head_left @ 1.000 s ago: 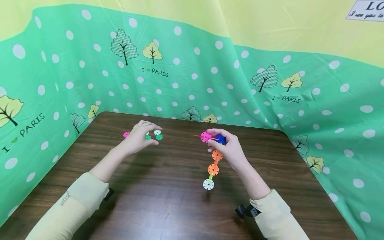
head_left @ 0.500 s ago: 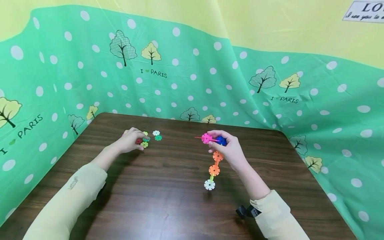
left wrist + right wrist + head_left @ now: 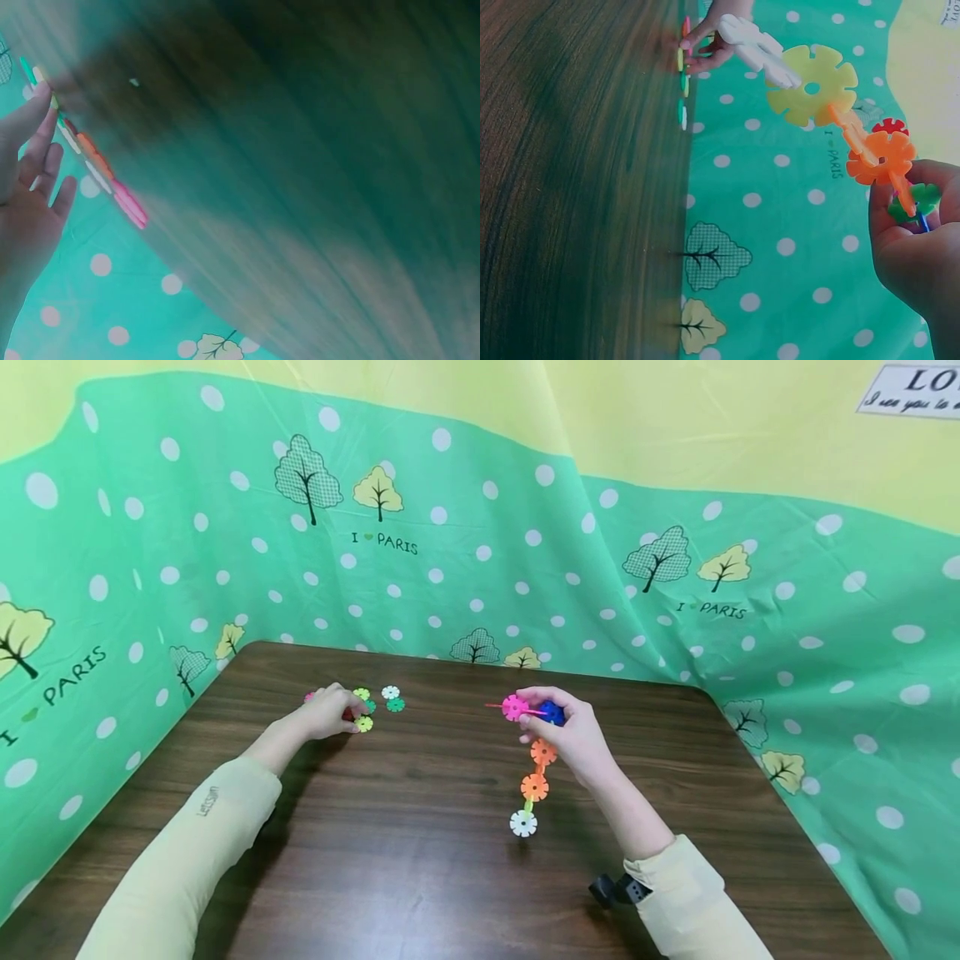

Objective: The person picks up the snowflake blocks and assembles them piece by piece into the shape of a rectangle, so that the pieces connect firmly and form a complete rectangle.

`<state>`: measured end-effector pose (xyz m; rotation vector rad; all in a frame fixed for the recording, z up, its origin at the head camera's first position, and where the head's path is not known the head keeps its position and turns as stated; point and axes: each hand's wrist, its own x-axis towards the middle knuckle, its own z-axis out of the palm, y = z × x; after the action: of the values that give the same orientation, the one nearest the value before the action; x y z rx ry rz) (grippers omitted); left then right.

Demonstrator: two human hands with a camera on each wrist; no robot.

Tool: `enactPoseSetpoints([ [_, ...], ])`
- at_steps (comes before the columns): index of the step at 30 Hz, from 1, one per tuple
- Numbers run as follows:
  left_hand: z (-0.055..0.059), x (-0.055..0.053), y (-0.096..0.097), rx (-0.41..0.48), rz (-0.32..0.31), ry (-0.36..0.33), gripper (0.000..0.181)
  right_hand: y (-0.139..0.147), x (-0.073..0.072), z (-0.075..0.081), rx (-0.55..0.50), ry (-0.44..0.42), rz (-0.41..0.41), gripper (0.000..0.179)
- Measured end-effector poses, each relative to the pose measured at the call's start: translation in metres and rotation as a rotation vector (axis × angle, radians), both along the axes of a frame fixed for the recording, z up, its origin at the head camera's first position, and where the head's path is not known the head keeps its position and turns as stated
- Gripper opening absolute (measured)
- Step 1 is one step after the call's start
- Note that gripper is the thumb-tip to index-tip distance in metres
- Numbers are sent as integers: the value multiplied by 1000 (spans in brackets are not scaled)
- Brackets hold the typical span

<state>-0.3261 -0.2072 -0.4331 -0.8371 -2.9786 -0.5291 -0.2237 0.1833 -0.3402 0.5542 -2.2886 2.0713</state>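
In the head view my right hand [image 3: 573, 731] grips a chain of interlocking snowflake discs, holding it over the table. The chain has a pink disc [image 3: 514, 707], a blue disc [image 3: 552, 713] and orange discs [image 3: 534, 787], and ends low in a white disc [image 3: 523, 823]. The right wrist view also shows its yellow disc [image 3: 811, 86], green disc [image 3: 922, 201] and red disc [image 3: 890, 127]. My left hand [image 3: 326, 712] is down at the loose discs, fingertips over a red disc [image 3: 348, 715]; I cannot tell whether it pinches it. A yellow-green disc [image 3: 363, 724] lies beside its fingertips.
More loose discs lie around the left hand: a green disc [image 3: 396, 705], a white disc [image 3: 391, 692] and a pink disc [image 3: 309, 697] partly behind the hand. The dark wooden table [image 3: 420, 860] ends at a green dotted curtain [image 3: 480, 568].
My left hand has moved left and down from above the discs, uncovering yellow-green and green ones, and its fingertips are now at the red disc. The right hand and chain have barely moved.
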Motion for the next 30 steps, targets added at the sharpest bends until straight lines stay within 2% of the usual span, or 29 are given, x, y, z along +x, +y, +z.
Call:
enactPoseSetpoints([
  [4,4,2,3,-1,-9,-47,20,0,0,-1,-3,-3,2,39],
  [11,9,5,6,-34,46,-145,18,-1,0,-4,-19,-9,16,40],
  [14,10,6,6,-34,58,-153,22,-1,0,-5,-18,-11,19,39],
  [17,9,6,6,-17,45,-127,25,-2,1,-4,-17,-16,14,40],
  [23,7,8,9,93,-35,-84,19,-3,2,-2,-11,-24,11,40],
  [26,13,12,14,173,-11,-78,15,-3,3,-1,-16,-27,12,39],
  [30,27,18,24,287,41,-38,12,-4,2,-1,-27,-16,23,39],
])
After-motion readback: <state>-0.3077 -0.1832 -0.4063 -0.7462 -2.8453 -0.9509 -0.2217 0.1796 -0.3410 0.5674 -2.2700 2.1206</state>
